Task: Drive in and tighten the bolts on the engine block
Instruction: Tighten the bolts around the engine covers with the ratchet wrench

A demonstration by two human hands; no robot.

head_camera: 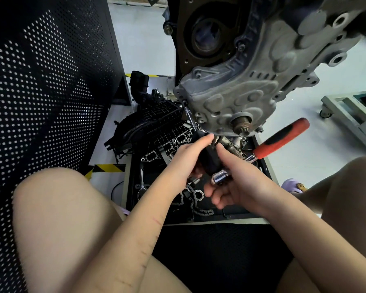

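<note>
The grey engine block cover (pixel 237 98) hangs above a parts tray. A bolt (pixel 184 101) sits at the cover's lower left corner, with the thin steel shaft (pixel 191 119) of a black-handled driver (pixel 208 159) set on it. My left hand (pixel 186 159) is wrapped around that black handle, thumb pointing up along it. My right hand (pixel 235 182) holds the chrome head (pixel 219 177) of a ratchet at the handle's rear end. The ratchet's red and black grip (pixel 283 140) sticks out up and to the right.
A black perforated panel (pixel 40 102) stands close on the left. Under the engine, a black tray (pixel 133 187) holds a plastic intake manifold (pixel 152 125), a timing chain (pixel 197 199) and a wrench (pixel 141 185). A wheeled grey frame (pixel 347 113) stands at right. My bare knees frame the view.
</note>
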